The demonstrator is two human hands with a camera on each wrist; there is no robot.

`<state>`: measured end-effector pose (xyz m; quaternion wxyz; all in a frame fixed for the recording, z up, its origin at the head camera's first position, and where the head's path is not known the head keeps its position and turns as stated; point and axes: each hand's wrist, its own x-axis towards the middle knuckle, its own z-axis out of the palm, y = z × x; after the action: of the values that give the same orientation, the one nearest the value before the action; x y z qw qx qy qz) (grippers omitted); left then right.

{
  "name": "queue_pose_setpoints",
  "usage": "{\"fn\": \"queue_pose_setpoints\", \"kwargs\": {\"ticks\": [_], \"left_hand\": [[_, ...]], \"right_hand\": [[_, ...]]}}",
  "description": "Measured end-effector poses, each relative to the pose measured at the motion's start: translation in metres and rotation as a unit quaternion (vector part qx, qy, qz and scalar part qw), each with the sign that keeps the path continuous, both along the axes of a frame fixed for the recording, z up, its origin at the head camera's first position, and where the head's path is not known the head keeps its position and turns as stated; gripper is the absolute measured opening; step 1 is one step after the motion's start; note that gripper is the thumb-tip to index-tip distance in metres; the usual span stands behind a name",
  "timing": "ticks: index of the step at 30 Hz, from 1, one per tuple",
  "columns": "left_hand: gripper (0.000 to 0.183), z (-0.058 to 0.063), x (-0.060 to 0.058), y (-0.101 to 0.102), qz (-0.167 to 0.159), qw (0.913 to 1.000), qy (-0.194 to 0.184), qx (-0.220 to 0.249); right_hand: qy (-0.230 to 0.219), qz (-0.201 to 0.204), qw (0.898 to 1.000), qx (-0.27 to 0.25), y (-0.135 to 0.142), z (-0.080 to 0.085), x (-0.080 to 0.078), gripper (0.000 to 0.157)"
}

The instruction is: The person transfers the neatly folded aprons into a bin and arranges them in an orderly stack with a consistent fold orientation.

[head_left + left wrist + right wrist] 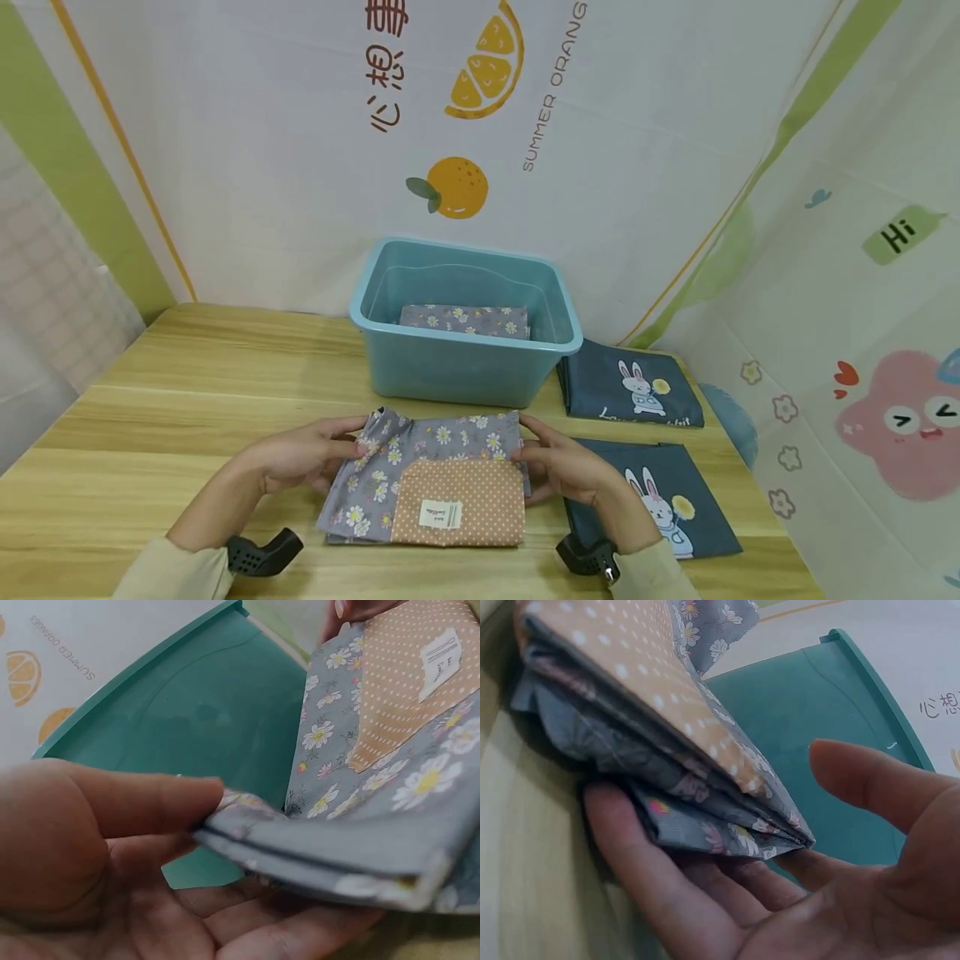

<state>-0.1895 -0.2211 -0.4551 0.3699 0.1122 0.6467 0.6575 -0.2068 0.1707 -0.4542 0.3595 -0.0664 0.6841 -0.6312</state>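
A folded grey cloth with daisies (375, 483) lies in front of me, a tan polka-dot patch (468, 500) with a small white label on its top. My left hand (307, 454) pinches its left edge; in the left wrist view the thumb (150, 802) presses on top, with fingers underneath. That corner is lifted and bent. At the opposite side is my right hand (562, 467). Its fingers (660, 862) reach under the stacked layers, while the thumb (870, 776) stands away from the fabric.
Behind the cloth stands a blue-green plastic bin (457, 367) with another folded daisy cloth (465, 320) inside. To the right lie two folded dark blue cloths with rabbit prints, one farther back (600, 383) and one nearer (708, 508), partly behind my right wrist. Printed curtains surround the wooden table (187, 375).
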Motion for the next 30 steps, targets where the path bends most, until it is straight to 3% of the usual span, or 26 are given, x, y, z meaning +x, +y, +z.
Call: {"fn": "queue_pose_setpoints", "kwargs": {"ticks": [5,9,15,20,30], "left_hand": [[0.079,-0.003,0.002,0.002,0.021,0.9997,-0.004,0.013],[0.081,-0.007,0.004,0.003,0.035,0.9982,-0.002,0.049],[0.082,-0.012,0.008,-0.003,0.034,0.9943,0.002,0.101],[0.084,-0.013,0.011,-0.005,0.033,0.9932,-0.001,0.112],[0.083,-0.013,0.018,-0.002,0.044,0.9909,0.001,0.127]], "right_hand": [[-0.011,0.009,1.0,-0.016,0.001,-0.003,0.003,0.082],[-0.014,0.004,0.999,-0.037,0.005,-0.005,0.006,0.084],[-0.04,-0.018,0.995,-0.091,0.007,-0.01,0.013,0.085],[-0.05,-0.029,0.991,-0.124,0.006,-0.011,0.021,0.086],[-0.013,-0.047,0.996,-0.077,0.003,-0.004,0.031,0.094]]}}
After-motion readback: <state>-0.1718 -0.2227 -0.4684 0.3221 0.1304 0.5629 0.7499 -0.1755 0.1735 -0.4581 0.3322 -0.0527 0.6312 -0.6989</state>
